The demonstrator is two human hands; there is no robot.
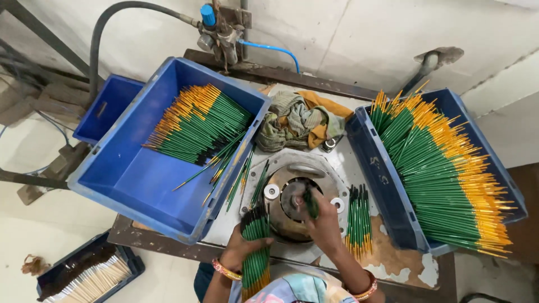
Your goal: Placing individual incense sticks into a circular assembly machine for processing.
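My left hand [242, 242] grips a thick bundle of green sticks with yellow ends [256, 247], held upright near the table's front edge. My right hand [323, 221] pinches a single green stick [310, 203] and holds it over the round metal machine head [292, 202] in the middle of the table. A small pile of the same sticks [357, 221] lies just right of that hand. Bangles show on both wrists.
A blue crate [140, 168] at left holds green and yellow sticks [196, 124]; another blue crate [382, 174] at right is heaped with them. A crumpled cloth [297, 120] lies at the back. Loose sticks [241, 177] lie beside the machine. A low bin [90, 275] sits on the floor.
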